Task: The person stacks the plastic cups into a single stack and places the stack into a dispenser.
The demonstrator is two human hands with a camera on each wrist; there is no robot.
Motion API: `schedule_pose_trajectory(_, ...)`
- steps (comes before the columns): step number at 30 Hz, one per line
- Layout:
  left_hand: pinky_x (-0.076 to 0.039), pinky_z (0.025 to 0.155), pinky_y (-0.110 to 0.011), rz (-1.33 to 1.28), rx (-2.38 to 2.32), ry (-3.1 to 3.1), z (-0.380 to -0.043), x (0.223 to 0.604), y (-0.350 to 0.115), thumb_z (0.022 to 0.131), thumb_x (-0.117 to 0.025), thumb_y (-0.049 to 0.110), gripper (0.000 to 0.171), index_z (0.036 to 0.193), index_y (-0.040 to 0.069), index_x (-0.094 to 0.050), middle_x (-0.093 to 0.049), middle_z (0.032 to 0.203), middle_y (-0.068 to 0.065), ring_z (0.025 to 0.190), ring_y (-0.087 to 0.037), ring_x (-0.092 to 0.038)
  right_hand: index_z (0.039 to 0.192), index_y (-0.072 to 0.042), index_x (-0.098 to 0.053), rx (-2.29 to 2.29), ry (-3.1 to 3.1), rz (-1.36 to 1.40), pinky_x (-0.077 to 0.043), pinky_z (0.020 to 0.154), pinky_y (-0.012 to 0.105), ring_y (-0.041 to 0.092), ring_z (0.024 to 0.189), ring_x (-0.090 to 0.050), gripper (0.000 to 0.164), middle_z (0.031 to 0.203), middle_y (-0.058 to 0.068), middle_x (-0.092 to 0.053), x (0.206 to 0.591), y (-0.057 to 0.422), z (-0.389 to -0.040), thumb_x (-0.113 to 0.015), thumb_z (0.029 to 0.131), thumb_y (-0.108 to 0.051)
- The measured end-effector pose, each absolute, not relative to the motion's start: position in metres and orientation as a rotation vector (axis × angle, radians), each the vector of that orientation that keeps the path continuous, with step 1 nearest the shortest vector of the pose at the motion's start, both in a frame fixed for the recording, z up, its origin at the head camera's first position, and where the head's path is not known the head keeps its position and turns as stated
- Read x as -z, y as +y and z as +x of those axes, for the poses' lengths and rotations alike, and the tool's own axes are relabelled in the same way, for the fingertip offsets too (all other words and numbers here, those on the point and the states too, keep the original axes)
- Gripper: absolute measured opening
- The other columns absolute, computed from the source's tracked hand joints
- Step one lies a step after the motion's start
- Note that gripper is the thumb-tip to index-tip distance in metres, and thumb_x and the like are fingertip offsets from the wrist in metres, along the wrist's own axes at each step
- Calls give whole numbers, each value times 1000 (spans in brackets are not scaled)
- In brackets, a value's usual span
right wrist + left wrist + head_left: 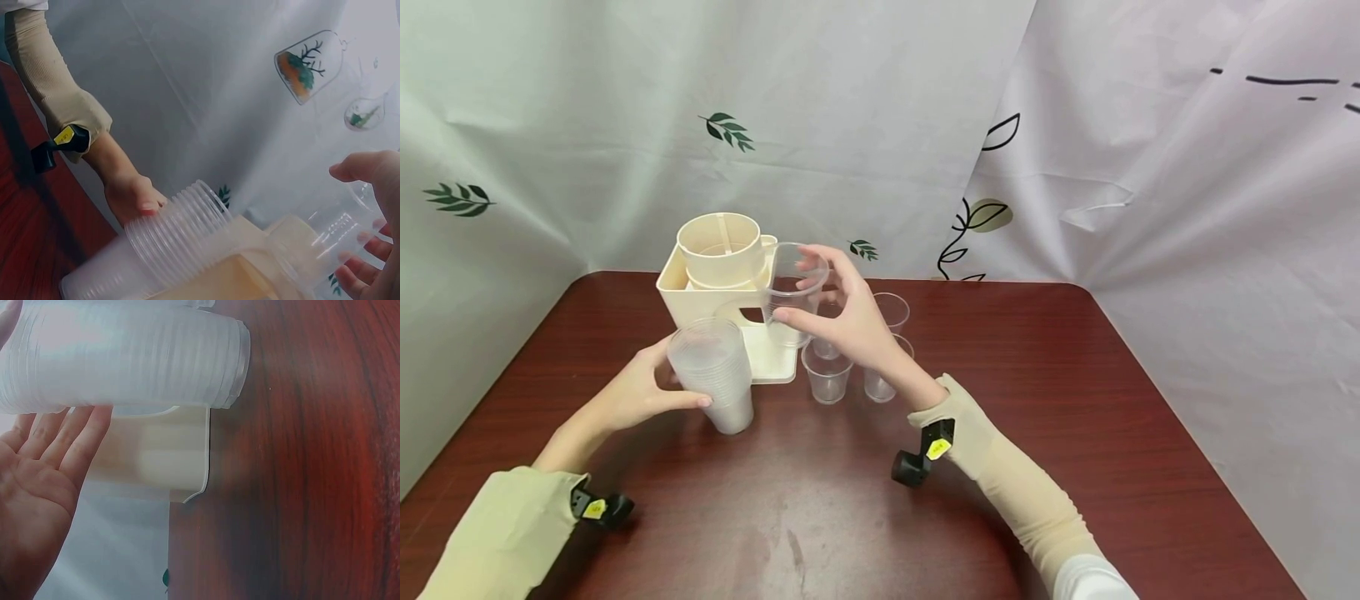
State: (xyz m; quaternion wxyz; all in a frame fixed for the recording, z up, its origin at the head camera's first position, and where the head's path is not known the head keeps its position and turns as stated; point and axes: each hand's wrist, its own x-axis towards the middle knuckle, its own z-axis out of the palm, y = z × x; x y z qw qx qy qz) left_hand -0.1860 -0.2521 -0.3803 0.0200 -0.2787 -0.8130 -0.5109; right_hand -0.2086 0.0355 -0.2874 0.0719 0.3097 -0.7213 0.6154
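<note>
A tall stack of nested clear plastic cups (pixel 718 383) leans in my left hand (pixel 636 390), whose thumb and fingers curve around its upper part. In the left wrist view the ribbed side of the stack (pixel 137 356) lies against the fingertips. My right hand (pixel 853 321) grips a single clear plastic cup (pixel 784 279) between thumb and fingers, raised above the table and apart from the stack. Through this cup (pixel 312 240) the fingers show in the right wrist view.
Several clear cups (pixel 827 382) stand upright on the dark red wooden table (pixel 820 500), under and behind the right forearm. Behind the hands sits a cream plastic holder (pixel 700 302) with a round cream container (pixel 724 265) in it. A patterned white curtain (pixel 850 125) hangs behind the table.
</note>
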Motion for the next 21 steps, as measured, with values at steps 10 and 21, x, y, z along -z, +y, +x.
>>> schedule_pose_trajectory(10, -54, 76, -17, -882, 1620, -2499, -186, 379, -252, 71, -77, -10, 81, 140, 9, -41, -57, 118, 19, 101, 3, -57, 136, -7, -43, -1877, -2164, 968, -52, 91, 27, 34, 109, -59, 67, 125, 16, -53, 284, 25, -208, -76, 78, -4)
schedule_pose_trajectory(21, -55, 76, -19, -856, 1621, -2537, -188, 382, -253, 72, -77, -9, 79, 140, 1, -38, -56, 118, 21, 101, 3, -57, 139, -5, -39, -1909, -2146, 1037, -52, 91, 25, 33, 113, -59, 71, 131, 19, -49, 281, 14, -208, -76, 78, -2)
